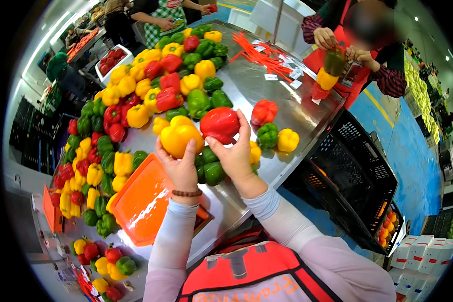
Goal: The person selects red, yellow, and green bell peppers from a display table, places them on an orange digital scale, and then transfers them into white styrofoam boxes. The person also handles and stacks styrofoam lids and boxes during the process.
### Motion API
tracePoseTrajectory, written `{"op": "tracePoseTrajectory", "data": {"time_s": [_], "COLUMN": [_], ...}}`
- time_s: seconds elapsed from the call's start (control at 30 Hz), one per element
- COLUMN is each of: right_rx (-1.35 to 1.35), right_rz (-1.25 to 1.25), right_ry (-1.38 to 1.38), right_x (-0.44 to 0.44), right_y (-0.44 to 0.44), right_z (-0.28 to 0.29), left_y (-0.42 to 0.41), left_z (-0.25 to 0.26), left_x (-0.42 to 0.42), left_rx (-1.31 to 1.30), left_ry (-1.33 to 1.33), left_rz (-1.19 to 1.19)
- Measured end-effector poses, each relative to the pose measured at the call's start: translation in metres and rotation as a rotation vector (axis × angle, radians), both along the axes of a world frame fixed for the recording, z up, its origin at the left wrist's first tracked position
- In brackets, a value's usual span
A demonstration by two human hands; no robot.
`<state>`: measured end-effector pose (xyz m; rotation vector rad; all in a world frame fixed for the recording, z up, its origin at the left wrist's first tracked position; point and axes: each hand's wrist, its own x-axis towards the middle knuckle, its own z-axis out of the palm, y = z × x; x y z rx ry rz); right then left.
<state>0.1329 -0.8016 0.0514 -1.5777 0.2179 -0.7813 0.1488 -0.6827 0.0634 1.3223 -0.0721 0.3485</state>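
Observation:
My left hand (179, 162) holds a yellow bell pepper (181, 136), thumb at its lower right. A red bell pepper (219, 124) sits in my right hand (234, 151), between thumb and fingers, close beside the yellow one. Under them, green bell peppers (213, 173) lie on the metal table (245, 81). To the right rest a red pepper (264, 112), a green pepper (267, 135) and a yellow pepper (288, 140). A large mixed pile of peppers (126, 86) spreads along the far and left sides. An orange plastic tray (145, 204) lies left of my left forearm.
Red strips with white tags (262, 56) lie at the table's far right. Across the corner, a co-worker (356, 71) holds a red net with stacked peppers (328, 77). Black plastic crates (347, 166) stand beyond the right edge. Small pepper groups (109, 260) lie at lower left.

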Motion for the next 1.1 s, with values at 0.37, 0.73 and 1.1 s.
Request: {"op": "tracePoseTrajectory", "data": {"time_s": [0.37, 0.73, 1.1], "right_rx": [0.058, -0.286, -0.749], "right_rz": [-0.257, -0.465, 0.304], "right_ry": [0.011, 0.191, 0.301], "right_x": [0.042, 0.061, 0.008], "right_y": [-0.267, -0.381, -0.356], "right_z": [-0.041, -0.162, -0.099], "left_y": [-0.275, -0.358, -0.247], "left_z": [-0.029, -0.108, -0.017], "left_x": [0.068, 0.090, 0.073], "left_rx": [0.013, 0.544, 0.034], "left_ry": [0.065, 0.491, 0.574], "left_rz": [-0.236, -0.444, -0.720]}}
